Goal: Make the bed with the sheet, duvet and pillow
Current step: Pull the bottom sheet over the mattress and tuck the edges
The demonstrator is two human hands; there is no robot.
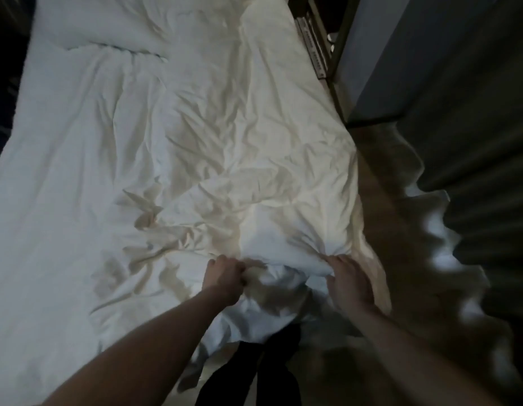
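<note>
A crumpled white duvet (225,148) covers the bed and bunches up at its near corner. My left hand (223,275) is closed on a fold of the duvet's near edge. My right hand (346,279) grips the same bunched edge about a hand's width to the right, fingers curled into the cloth. A white pillow (113,22) lies at the far left end of the bed, its lower edge pressed into the duvet. No separate sheet can be told apart from the duvet.
A brown floor (401,230) runs along the bed's right side. Dark pleated curtains (489,171) hang at the right with light under them. A shelf unit (316,39) stands beyond the bed's far right corner. My dark-clothed legs (269,373) are below the hands.
</note>
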